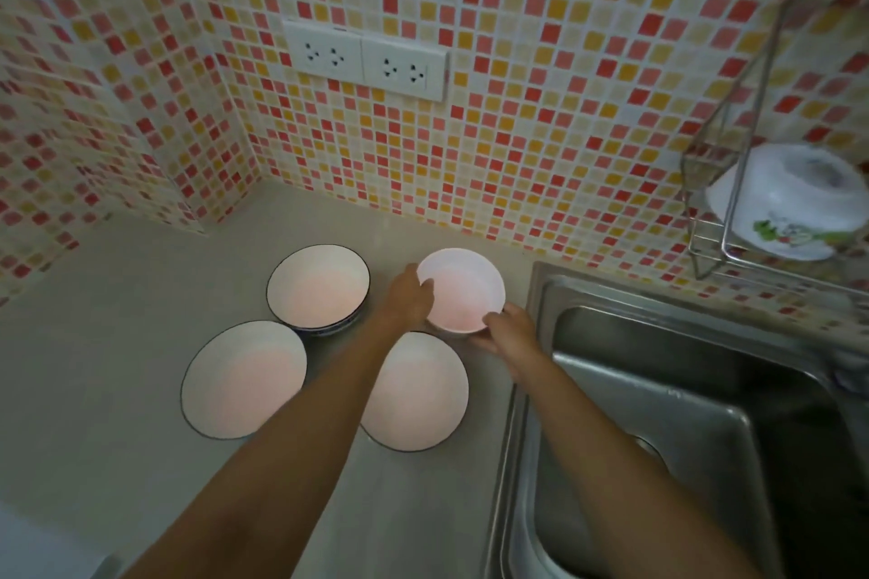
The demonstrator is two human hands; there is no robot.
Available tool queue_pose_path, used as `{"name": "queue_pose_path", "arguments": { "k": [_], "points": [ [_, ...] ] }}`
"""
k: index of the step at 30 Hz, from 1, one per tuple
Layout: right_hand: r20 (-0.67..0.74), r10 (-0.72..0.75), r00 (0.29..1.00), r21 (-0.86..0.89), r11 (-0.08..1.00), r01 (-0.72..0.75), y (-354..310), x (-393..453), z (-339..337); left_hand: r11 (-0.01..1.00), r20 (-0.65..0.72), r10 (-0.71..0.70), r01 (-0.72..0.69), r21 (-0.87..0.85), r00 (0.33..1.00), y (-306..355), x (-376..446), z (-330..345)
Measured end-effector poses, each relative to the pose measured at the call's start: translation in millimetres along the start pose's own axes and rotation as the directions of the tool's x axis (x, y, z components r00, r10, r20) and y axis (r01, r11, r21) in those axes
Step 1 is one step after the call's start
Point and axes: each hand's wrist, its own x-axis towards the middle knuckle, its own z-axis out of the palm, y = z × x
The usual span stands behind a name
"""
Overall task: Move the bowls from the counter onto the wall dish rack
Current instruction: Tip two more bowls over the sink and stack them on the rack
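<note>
So both hands are on the small white bowl (462,289), the one sitting closest to the sink (682,390), right by its left rim. Left hand (406,294) is wrapped on the bowl's far-left edge, right hand (510,334) is cupping the near-right side, fingers curled under the rim. I can't tell if it's actually off the counter (117,343) yet or just gripped.

Three more bowls wait further from the sink: a deep bowl (319,287) with a dark rim towards the back, a wide shallow bowl (244,378) furthest from the sink, and another shallow bowl (416,393) just beside the sink edge, partly under the left forearm.

The wall dish rack (719,183) hangs above the sink's far right side, and it already has an upturned bowl (785,202) with a little printed picture on it.

What I'd worry about: the carry goes straight over the sink, so if the bowl is wet and the grip slips, it drops into steel. Also that left forearm is hovering right over the shallow bowl, easy to clip it when lifting. And the rack spot is partly taken, so setting this one down could knock the upturned bowl.
</note>
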Motion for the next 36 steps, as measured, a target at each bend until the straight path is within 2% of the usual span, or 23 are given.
{"name": "queue_pose_path", "arguments": {
  "k": [8,11,15,18,22,24,30,33,36],
  "points": [
    [-0.051,-0.111,0.992,0.137,0.984,0.117,-10,-38,-51,0.974,-0.04,0.175,-0.179,-0.138,0.984,49,-49,5],
    [-0.08,-0.094,0.992,0.25,0.962,0.111,-1,-56,-82,0.948,-0.025,0.268,-0.269,-0.172,0.963,70,-78,23],
    [-0.042,-0.06,0.997,0.419,0.905,0.072,15,-80,-128,0.914,-0.009,0.353,-0.347,-0.208,0.935,89,-114,60],
    [-0.022,-0.057,0.998,0.458,0.887,0.061,32,-99,-169,0.9,0.02,0.376,-0.36,-0.247,0.926,96,-137,94],
    [-0.045,-0.001,0.999,0.483,0.875,0.023,59,-118,-223,0.914,0.074,0.325,-0.292,-0.283,0.943,99,-164,145],
    [-0.052,0.013,0.999,0.484,0.875,0.014,72,-125,-247,0.905,0.098,0.358,-0.319,-0.282,0.929,98,-179,168],
    [-0.058,0.062,0.996,0.472,0.881,-0.027,120,-141,-312,0.915,0.112,0.396,-0.382,-0.127,0.912,75,-223,229],
    [-0.094,0.093,0.991,0.447,0.894,-0.041,145,-144,-339,0.913,0.158,0.371,-0.391,0.118,0.915,48,-243,258],
    [-0.125,0.112,0.986,0.403,0.914,-0.053,164,-149,-358,0.811,0.297,0.278,-0.389,0.436,0.914,10,-258,281]
  ]
}}
